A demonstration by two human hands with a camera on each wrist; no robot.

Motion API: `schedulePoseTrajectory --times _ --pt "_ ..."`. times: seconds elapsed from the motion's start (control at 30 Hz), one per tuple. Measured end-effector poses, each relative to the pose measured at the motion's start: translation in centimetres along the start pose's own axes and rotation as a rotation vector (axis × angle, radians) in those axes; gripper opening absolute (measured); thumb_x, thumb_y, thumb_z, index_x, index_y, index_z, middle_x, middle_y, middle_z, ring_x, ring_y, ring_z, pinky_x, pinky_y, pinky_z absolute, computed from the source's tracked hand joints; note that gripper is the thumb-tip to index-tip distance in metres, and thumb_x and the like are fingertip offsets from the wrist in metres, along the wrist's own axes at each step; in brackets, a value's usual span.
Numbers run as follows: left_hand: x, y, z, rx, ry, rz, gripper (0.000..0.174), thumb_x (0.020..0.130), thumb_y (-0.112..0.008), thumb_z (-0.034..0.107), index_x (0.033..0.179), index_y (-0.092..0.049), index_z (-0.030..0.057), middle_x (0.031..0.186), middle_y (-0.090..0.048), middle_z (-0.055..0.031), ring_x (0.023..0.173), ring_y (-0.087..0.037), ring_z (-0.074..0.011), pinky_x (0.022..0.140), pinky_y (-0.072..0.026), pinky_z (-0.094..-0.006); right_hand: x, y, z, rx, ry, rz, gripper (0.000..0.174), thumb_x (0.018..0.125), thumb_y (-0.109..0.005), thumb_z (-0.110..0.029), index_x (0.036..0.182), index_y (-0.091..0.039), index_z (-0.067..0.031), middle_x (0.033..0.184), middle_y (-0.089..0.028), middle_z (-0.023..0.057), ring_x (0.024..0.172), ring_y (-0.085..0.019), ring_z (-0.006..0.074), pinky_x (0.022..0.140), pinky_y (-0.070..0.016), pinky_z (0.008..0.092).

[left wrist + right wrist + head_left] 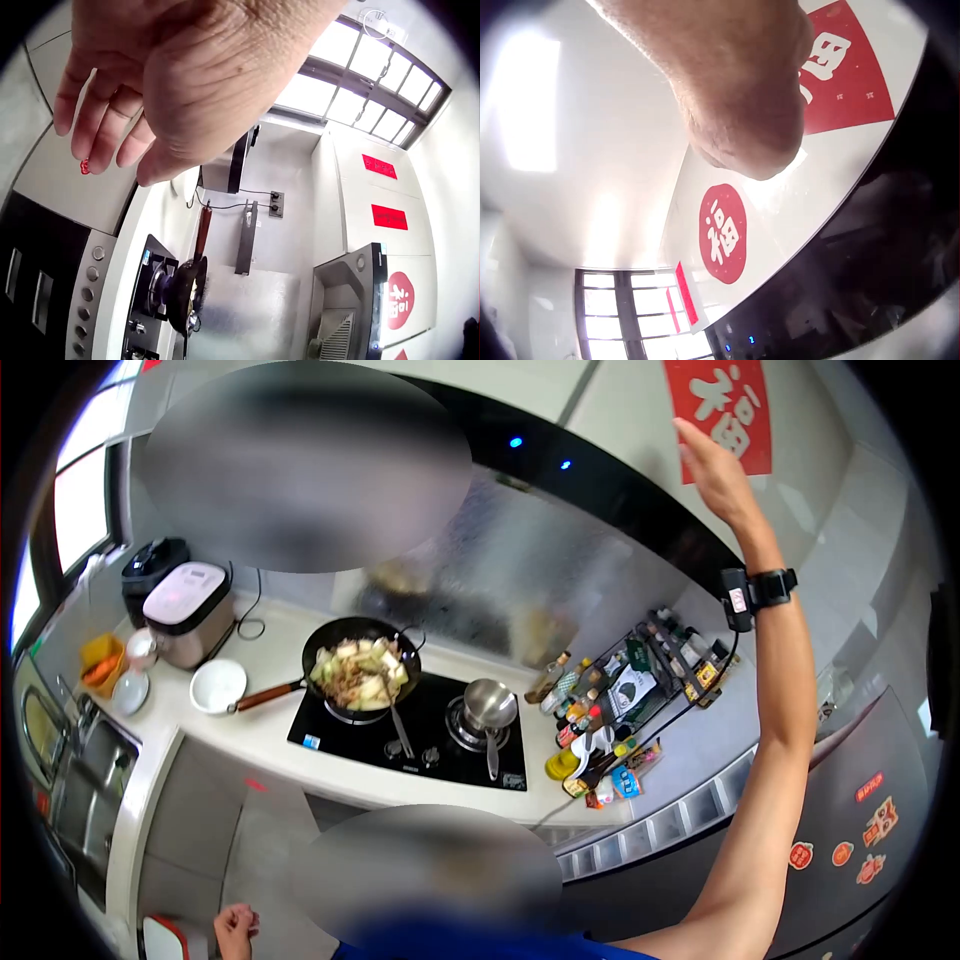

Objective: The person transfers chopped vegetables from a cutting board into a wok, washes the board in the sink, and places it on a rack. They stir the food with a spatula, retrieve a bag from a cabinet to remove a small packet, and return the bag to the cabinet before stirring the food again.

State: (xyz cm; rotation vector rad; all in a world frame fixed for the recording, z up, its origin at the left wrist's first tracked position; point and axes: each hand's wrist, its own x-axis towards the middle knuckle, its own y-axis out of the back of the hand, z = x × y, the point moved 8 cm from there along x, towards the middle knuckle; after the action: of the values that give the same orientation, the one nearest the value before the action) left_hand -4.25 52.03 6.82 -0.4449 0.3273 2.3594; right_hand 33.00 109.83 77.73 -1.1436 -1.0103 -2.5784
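My right hand (720, 478) is raised high at the upper right, its fingers extended in front of a white cabinet door (630, 435). It overlaps a red paper sign with white lettering (755, 452) on that door. In the right wrist view the back part of the right hand (742, 112) covers part of the sign, and its fingers are hidden. Low at the left, my left hand (236, 930) hangs with loosely bent fingers. Nothing sits between those fingers (105, 124) in the left wrist view.
A wok (362, 660) of chopped food, with a spatula (401, 730) in it, stands on the black cooktop (450, 760) beside a small steel pot (489, 705). Bottles (562, 763) crowd the right. A white bowl (218, 687), rice cooker (187, 610) and sink (95, 790) are left.
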Motion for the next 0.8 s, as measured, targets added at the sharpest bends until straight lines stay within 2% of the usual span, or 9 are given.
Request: schedulePoseTrajectory --times 0.17,0.27,0.3,0.4,0.43,0.47,0.53,0.7,0.8 --pt "2.8 -1.6 1.2 0.020 -0.037 -0.069 0.038 0.099 -0.068 0.032 0.119 -0.069 -0.0004 0.108 -0.072 -0.0086 0.100 -0.068 -0.0179 0.085 -0.0552 -0.0328 0.2 -2.2 1.1 -0.065 -0.103 -0.276 0.044 0.105 -0.050 -0.018 0.149 -0.048 -0.0131 0.141 -0.060 0.0186 0.123 -0.062 0.0379 0.103 -0.0488 0.0445" --pt "4.3 -2.9 2.6 0.048 -0.065 -0.138 0.038 0.099 -0.068 0.033 0.119 -0.069 0.0008 0.106 -0.072 -0.0073 0.098 -0.067 -0.0171 0.084 -0.0547 -0.0324 0.8 -2.0 1.2 0.021 -0.238 -0.476 0.051 0.105 -0.047 -0.010 0.156 -0.040 -0.0171 0.142 -0.057 0.0143 0.104 -0.062 0.0267 0.101 -0.0499 0.0393" --pt "5.0 -3.1 2.5 0.068 -0.049 -0.154 0.037 0.099 -0.068 0.033 0.120 -0.070 0.0022 0.107 -0.072 -0.0068 0.098 -0.067 -0.0168 0.084 -0.0544 -0.0321 1.1 -2.0 2.0 0.039 -0.166 -0.453 0.053 0.105 -0.047 -0.011 0.157 -0.038 -0.0182 0.145 -0.055 0.0141 0.111 -0.062 0.0278 0.105 -0.0469 0.0394" --pt "6.3 -4.1 3.2 0.128 -0.029 -0.182 0.039 0.098 -0.068 0.034 0.122 -0.070 0.0034 0.109 -0.073 -0.0073 0.097 -0.067 -0.0166 0.084 -0.0545 -0.0325 1.3 -2.2 1.9 -0.165 -0.055 -0.480 0.053 0.105 -0.047 -0.012 0.157 -0.038 -0.0183 0.148 -0.053 0.0144 0.123 -0.059 0.0308 0.110 -0.0434 0.0404" --pt "8.9 -4.5 1.1 0.019 -0.062 -0.183 0.026 0.096 -0.068 0.025 0.107 -0.069 0.0019 0.092 -0.069 -0.0048 0.084 -0.064 -0.0130 0.072 -0.0506 -0.0280 1.4 -2.6 2.2 -0.194 0.028 -0.448 0.053 0.105 -0.048 -0.014 0.157 -0.038 -0.0173 0.153 -0.049 0.0157 0.136 -0.051 0.0335 0.116 -0.0382 0.0401" --pt "10.8 -4.6 -1.9 -0.092 -0.079 -0.167 0.015 0.093 -0.068 0.015 0.092 -0.068 0.0003 0.076 -0.064 -0.0022 0.071 -0.060 -0.0094 0.060 -0.0467 -0.0236 2.0 -3.1 2.6 -0.190 0.028 -0.552 0.054 0.105 -0.048 -0.015 0.158 -0.036 -0.0123 0.157 -0.045 0.0160 0.144 -0.043 0.0325 0.119 -0.0349 0.0395" --pt "9.4 -6.1 1.9 -0.001 -0.068 -0.165 0.019 0.093 -0.069 0.018 0.093 -0.069 -0.0008 0.078 -0.068 -0.0038 0.070 -0.060 -0.0093 0.062 -0.0472 -0.0247 3.0 -5.0 4.2 -0.117 0.092 -0.590 0.053 0.106 -0.046 -0.014 0.157 -0.034 -0.0055 0.161 -0.040 0.0145 0.149 -0.037 0.0280 0.123 -0.0280 0.0382" --pt "10.1 -6.6 1.2 0.015 -0.066 -0.172 0.018 0.095 -0.070 0.015 0.101 -0.071 -0.0017 0.083 -0.069 0.0007 0.072 -0.056 -0.0055 0.063 -0.0444 -0.0243 4.9 -9.0 8.5 -0.273 0.274 -0.532 0.047 0.105 -0.052 -0.024 0.148 -0.045 -0.0057 0.144 -0.051 0.0180 0.132 -0.049 0.0302 0.111 -0.0384 0.0421" --pt "9.4 -6.1 -0.2 0.019 0.018 -0.148 0.023 0.095 -0.071 0.017 0.107 -0.070 -0.0028 0.089 -0.070 -0.0007 0.080 -0.059 -0.0075 0.071 -0.0485 -0.0251 5.8 -11.6 9.8 -0.316 0.290 -0.502 0.046 0.103 -0.055 -0.025 0.144 -0.048 -0.0054 0.139 -0.054 0.0189 0.127 -0.052 0.0310 0.108 -0.0413 0.0428"
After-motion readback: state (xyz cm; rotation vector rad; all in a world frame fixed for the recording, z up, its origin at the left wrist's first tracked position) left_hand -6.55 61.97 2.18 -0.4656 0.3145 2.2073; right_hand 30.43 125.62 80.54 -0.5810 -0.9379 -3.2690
